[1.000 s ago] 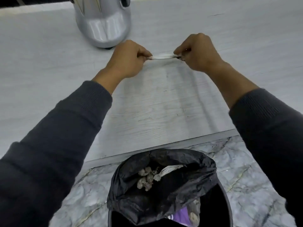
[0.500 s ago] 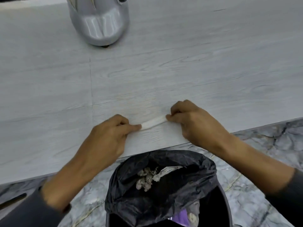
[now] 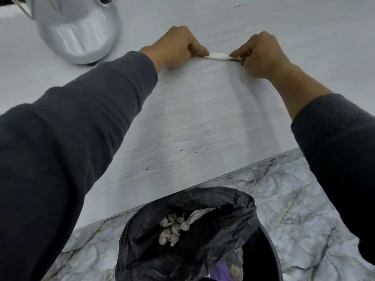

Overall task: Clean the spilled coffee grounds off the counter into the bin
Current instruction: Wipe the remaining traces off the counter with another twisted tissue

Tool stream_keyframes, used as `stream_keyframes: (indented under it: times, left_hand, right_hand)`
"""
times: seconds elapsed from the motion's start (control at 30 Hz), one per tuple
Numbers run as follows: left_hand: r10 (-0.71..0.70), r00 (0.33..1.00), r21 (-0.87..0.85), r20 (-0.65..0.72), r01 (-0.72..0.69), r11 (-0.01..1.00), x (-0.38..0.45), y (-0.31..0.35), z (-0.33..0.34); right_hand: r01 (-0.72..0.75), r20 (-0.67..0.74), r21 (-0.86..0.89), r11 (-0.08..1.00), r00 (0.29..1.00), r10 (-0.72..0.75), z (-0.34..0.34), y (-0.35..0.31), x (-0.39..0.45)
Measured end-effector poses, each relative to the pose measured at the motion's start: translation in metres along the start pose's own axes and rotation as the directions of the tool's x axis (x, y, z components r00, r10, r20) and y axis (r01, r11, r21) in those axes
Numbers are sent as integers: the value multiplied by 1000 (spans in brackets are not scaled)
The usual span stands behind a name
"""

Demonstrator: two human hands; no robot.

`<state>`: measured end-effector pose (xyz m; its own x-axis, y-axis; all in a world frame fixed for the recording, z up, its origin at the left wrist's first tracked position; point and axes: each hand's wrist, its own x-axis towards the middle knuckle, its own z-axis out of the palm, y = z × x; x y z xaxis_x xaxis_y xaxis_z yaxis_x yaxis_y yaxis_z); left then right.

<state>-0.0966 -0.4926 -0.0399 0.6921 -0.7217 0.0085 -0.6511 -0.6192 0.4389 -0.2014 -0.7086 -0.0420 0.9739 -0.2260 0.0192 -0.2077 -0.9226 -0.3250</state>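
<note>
Head view, black-lined bin holding crumpled tissues, purple scrap

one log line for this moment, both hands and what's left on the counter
left hand: pinches tissue | right hand: pinches tissue | counter: few dark specks | bin: below edge

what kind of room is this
Probably a kitchen or coffee corner: a pale wood-grain counter, the base of a silver appliance standing on it, and a lined bin on a marble-look floor.
</note>
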Motion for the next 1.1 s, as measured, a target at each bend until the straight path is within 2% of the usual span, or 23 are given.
stream_keyframes:
  times: [0.07, 0.23, 0.37, 0.47, 0.53, 0.6, 0.67, 0.77, 0.83, 0.93, 1.03, 1.1]
  left_hand:
    - [-23, 999, -25, 30, 24, 999, 1, -2, 7]
    - [92, 989, 19, 111, -95, 995, -69, -1, 12]
    - [164, 960, -43, 229, -158, 987, -182, 5, 10]
    - [166, 928, -50, 334, -159, 986, -205, 1, -1]
    - [168, 947, -63, 273, -157, 986, -172, -2, -9]
    - [144, 974, -15, 173, -144, 989, -119, -5, -12]
    - [130, 982, 62, 135, -139, 988, -73, -3, -8]
    - [115, 989, 68, 90, -121, 990, -51, -9, 0]
    - [101, 992, 57, 75, -106, 993, -71, -18, 1]
    - [126, 986, 45, 106, -131, 990, -149, -21, 1]
    - [178, 961, 9, 210, -184, 983, -238, -13, -1]
    - [171, 952, 6, 254, -178, 984, -263, -11, -3]
  right_hand:
    - [31, -28, -17, 999, 999, -32, 7, 5, -13]
    - [176, -39, 18, 984, 984, -176, 19, -18, -94]
    - [221, 67, 82, 972, 972, -227, 31, -53, -180]
    - [240, 162, 171, 956, 950, -267, 22, -65, -198]
    - [189, 136, 185, 964, 967, -216, 9, -61, -172]
    - [114, 77, 128, 985, 989, -125, -1, -48, -131]
    - [46, 31, 89, 995, 998, -49, -4, -35, -94]
    - [-1, 20, 88, 996, 1000, -1, 6, -31, -72]
    - [57, 34, 58, 997, 998, -59, 15, -42, -86]
    - [203, 59, 87, 975, 976, -208, 31, -67, -147]
    - [245, 143, 156, 957, 953, -267, 34, -93, -215]
    - [251, 211, 202, 947, 933, -292, 31, -99, -224]
